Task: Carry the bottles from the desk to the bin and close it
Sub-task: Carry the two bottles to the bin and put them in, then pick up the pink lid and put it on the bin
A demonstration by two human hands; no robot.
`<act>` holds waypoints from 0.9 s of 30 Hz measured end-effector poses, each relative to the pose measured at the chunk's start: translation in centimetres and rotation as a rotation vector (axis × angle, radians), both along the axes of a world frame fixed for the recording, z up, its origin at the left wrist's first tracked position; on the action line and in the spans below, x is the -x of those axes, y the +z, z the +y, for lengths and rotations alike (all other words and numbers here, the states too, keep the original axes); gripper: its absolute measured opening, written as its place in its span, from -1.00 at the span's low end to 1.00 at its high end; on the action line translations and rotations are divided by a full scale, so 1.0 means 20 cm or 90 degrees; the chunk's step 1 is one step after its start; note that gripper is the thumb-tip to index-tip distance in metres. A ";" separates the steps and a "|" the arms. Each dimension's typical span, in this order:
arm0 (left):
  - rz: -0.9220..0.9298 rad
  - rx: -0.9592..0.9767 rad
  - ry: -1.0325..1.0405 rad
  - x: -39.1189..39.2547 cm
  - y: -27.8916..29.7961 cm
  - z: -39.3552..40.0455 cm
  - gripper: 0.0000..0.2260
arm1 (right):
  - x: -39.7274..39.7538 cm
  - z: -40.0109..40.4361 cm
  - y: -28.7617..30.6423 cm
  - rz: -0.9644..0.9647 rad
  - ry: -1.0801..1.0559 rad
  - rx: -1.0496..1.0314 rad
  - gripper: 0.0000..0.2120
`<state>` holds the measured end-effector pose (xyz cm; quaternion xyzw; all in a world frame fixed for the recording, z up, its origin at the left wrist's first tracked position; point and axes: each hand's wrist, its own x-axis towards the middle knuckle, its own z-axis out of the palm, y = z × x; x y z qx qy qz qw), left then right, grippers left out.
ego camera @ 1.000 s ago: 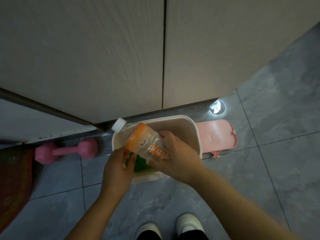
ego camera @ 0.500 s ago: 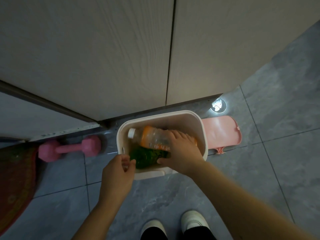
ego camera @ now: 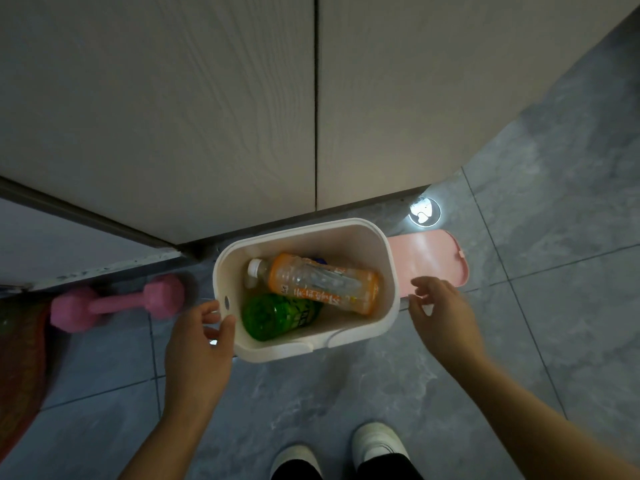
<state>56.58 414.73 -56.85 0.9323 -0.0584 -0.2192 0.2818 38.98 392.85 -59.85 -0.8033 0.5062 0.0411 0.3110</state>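
Pink lid (ego camera: 429, 258) lies right of the bin (ego camera: 298, 348), beside my empty, spread right hand (ego camera: 441, 311); my loosely curled left hand (ego camera: 199, 341) touches the rim.

Half-hidden bottles, one blurred grip
The orange bottle (ego camera: 322, 284) covers the top of the green bottle (ego camera: 277, 313) and most of a dark blue thing (ego camera: 319, 260); its label print is unreadable. The right grip (ego camera: 443, 306) is blurred. The mat (ego camera: 20, 358) and shoes (ego camera: 375, 441) are cut off.

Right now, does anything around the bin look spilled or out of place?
Nothing stands out: orange bottle and green bottle lie inside the bin, nothing spilled. Its pink lid is open, folded out to the right.
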 end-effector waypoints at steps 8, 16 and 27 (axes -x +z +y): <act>-0.022 -0.006 0.006 -0.10 -0.12 0.00 -0.84 | 0.10 -0.08 -0.48 0.248 0.089 -0.005 -0.63; -0.015 0.062 0.025 -0.13 -0.21 0.07 -0.86 | 0.10 -0.17 -0.77 0.418 0.215 0.079 -0.62; -0.048 0.084 0.019 -0.12 -0.21 0.05 -0.88 | 0.10 -0.28 -0.83 0.390 0.260 0.097 -0.85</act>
